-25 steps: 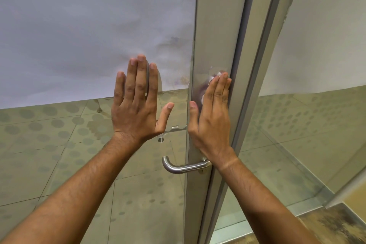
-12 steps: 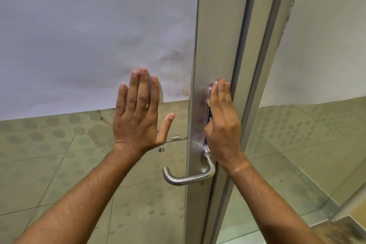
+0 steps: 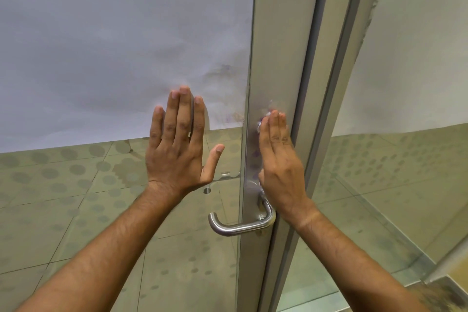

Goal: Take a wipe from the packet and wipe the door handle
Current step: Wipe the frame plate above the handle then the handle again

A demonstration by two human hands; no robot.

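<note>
A brushed-metal lever door handle [image 3: 240, 225] sticks out to the left from the metal door stile [image 3: 278, 58]. My right hand [image 3: 278, 164] lies flat against the stile just above the handle, pressing a white wipe [image 3: 263, 119] that shows only at my fingertips and under the heel of my palm. My left hand [image 3: 179, 144] rests open and flat on the glass door panel [image 3: 101, 45], left of the stile, fingers up. No wipe packet is in view.
The upper glass is covered by white frosted film with smudges near the stile. A second glass panel [image 3: 405, 83] stands to the right past the door frame. Through the glass I see a tiled floor [image 3: 76, 197] with dots.
My right hand has turned more edge-on with the thumb tucked and slid slightly along the stile with the wipe. My left hand has stayed flat on the glass.
</note>
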